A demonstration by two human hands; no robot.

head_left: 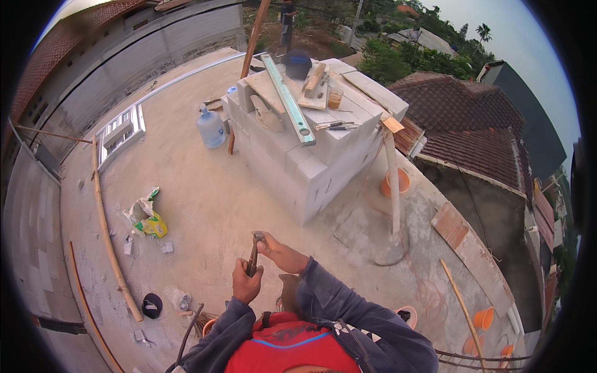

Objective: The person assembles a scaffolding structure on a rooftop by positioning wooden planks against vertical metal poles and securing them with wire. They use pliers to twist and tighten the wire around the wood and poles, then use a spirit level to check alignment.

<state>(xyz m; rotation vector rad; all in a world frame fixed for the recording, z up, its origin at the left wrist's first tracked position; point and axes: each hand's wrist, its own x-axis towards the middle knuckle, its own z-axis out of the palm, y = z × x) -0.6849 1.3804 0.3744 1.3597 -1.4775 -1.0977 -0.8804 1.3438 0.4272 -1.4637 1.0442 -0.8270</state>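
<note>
In front of my body, my left hand (pixel 247 283) is wrapped round the lower part of a short dark hand tool (pixel 253 262). Its exact kind does not show; it is slim and ends in a blunt tip. At that upper end my right hand (pixel 283 254) is closed, with thumb and fingers on the tip. Both hands are above the bare concrete floor (pixel 205 248), short of the stack of pale blocks (pixel 283 177). On top of the stack lie a long turquoise spirit level (pixel 287 99), a dark cap (pixel 297 64) and a glass of brown drink (pixel 335 98).
Left of the stack stands a blue water jug (pixel 211 128). A crumpled sack (pixel 146 214), a bamboo pole (pixel 111 236) and a black cap (pixel 152 306) lie at left. A plank (pixel 393 183) leans by an orange bucket (pixel 401 180). The roof edge runs along the right; a person (pixel 287 25) stands far off.
</note>
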